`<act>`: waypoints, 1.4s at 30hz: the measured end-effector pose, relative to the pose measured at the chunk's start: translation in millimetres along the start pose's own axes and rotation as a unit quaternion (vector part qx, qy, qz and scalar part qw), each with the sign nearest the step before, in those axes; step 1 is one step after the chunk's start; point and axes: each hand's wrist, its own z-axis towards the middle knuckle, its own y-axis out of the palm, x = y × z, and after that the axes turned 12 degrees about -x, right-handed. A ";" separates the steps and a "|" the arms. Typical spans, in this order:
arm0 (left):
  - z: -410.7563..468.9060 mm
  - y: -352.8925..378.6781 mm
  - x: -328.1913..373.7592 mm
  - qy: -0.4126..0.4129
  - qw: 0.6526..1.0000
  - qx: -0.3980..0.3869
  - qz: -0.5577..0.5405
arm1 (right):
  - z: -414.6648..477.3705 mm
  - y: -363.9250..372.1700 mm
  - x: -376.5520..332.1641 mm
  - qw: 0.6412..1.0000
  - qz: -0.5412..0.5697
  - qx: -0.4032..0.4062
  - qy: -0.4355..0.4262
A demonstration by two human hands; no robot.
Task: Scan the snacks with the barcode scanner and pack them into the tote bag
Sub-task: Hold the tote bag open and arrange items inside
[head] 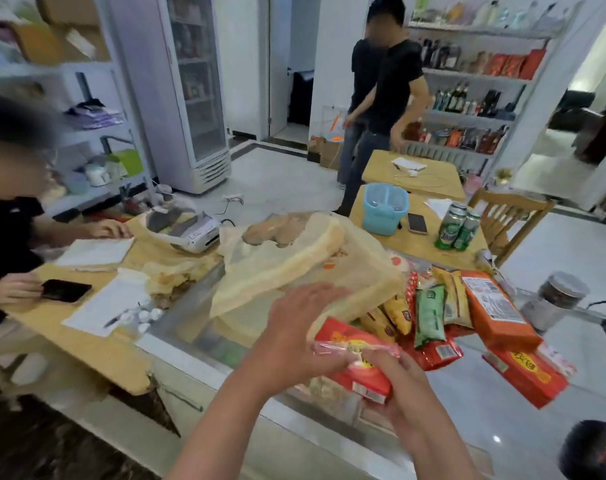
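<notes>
The beige tote bag lies slumped on the glass counter, its mouth toward me. My left hand lies with straight fingers across the bag's near rim, just above a red snack pack. My right hand grips that red pack from below, at the bag's mouth; a clear-wrapped piece lies across the pack's top. To the right of the bag is a pile of snacks: yellow packs, a green pack, an orange pack and a red box. A blurred black object sits at the bottom right; I cannot tell what it is.
A lidded jar stands right of the snacks. A seated person at the left rests hands on papers and a phone. A white printer is behind the bag. Behind are a blue tub, two cans, a chair and a standing person.
</notes>
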 end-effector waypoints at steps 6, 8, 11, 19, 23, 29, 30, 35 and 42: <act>31.2 -24.6 -55.9 -0.197 0.946 0.167 0.196 | 32.0 39.8 -27.7 0.984 0.114 0.116 -0.078; 47.0 -29.0 -64.1 -0.188 0.945 0.156 0.217 | 40.9 44.0 -44.3 0.976 0.140 0.127 -0.104; 68.0 -42.9 -63.6 -0.170 0.949 0.170 0.204 | 51.1 44.5 -63.4 0.959 0.190 0.145 -0.150; 101.7 -83.1 -43.9 -0.198 0.924 0.285 0.161 | 67.0 37.9 -75.0 0.978 0.151 0.093 -0.113; 110.2 -92.7 -34.5 -0.169 0.921 0.318 0.151 | 79.7 47.8 -51.1 0.993 0.102 0.040 -0.040; 117.7 -111.9 -29.6 -0.089 0.937 0.300 0.153 | 124.4 73.8 -54.7 0.981 0.185 0.053 -0.012; 119.5 -116.7 -30.8 -0.077 0.940 0.296 0.153 | 137.6 77.3 -59.3 0.979 0.198 0.055 -0.018; 117.5 -132.0 -40.6 -0.010 0.956 0.264 0.126 | 211.6 93.1 -69.8 0.965 0.231 0.124 -0.021; 112.3 -156.6 -64.9 0.043 0.958 0.271 0.078 | 342.8 81.0 -60.6 0.936 0.267 0.207 -0.097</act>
